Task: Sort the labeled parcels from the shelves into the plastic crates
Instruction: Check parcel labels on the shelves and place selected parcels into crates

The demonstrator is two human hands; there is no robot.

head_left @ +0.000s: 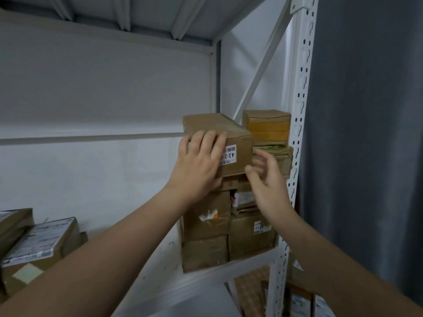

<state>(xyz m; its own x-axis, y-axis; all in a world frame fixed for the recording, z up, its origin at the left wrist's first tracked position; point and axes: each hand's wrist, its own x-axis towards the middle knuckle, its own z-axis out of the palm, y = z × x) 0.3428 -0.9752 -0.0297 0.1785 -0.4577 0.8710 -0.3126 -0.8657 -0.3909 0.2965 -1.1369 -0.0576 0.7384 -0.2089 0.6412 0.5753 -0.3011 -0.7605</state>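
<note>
Atop stacked parcels (225, 227), left hand (196, 165) on box (238, 145), label (227, 154) perhaps half-hidden

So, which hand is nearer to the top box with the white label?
Left. The left hand lies flat on the labelled box, fingers over its top front edge. The right hand is open beside its lower right corner, apparently not gripping it.

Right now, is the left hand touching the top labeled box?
Touching. The head view shows the left hand pressed flat on the top labeled box, fingers partly covering its label.
</note>
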